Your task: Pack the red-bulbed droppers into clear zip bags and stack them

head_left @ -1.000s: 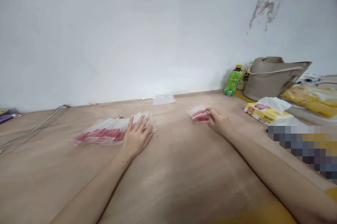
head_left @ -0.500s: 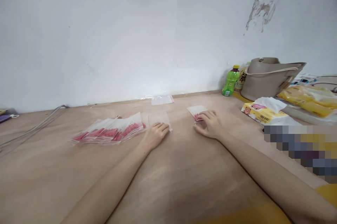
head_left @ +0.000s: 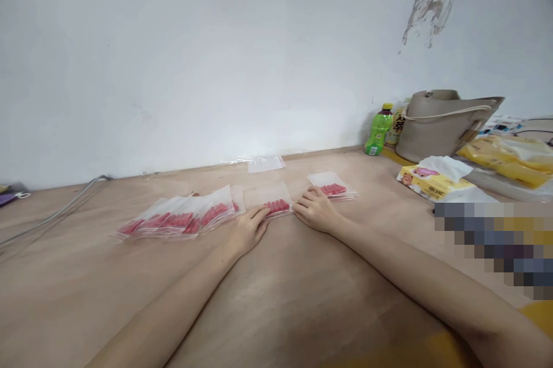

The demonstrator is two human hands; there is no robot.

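A clear zip bag (head_left: 268, 194) lies flat in the middle, with a row of small red pieces (head_left: 276, 206) near its lower edge. The outstretched fingers of my left hand (head_left: 248, 231) rest on its lower left corner, the thumb a little apart. My right hand (head_left: 317, 211) lies on the table at the bag's right edge, fingers extended and slightly bent. Just behind that hand is a small stack of similar bags (head_left: 330, 179) with red pieces. To the left, several filled bags (head_left: 177, 217) overlap in a fanned row.
Flat clear bags (head_left: 265, 164) lie by the wall. A grey cable (head_left: 64, 205) runs along the left. On the right stand a green bottle (head_left: 379, 131), a grey-beige handbag (head_left: 436, 126) and a tissue pack (head_left: 436, 184); yellow plastic packaging (head_left: 510, 158) lies beyond.
My right hand has moved left from the right stack to the middle bag. My left hand has drawn back to its lower left corner, and red pieces now show in it.
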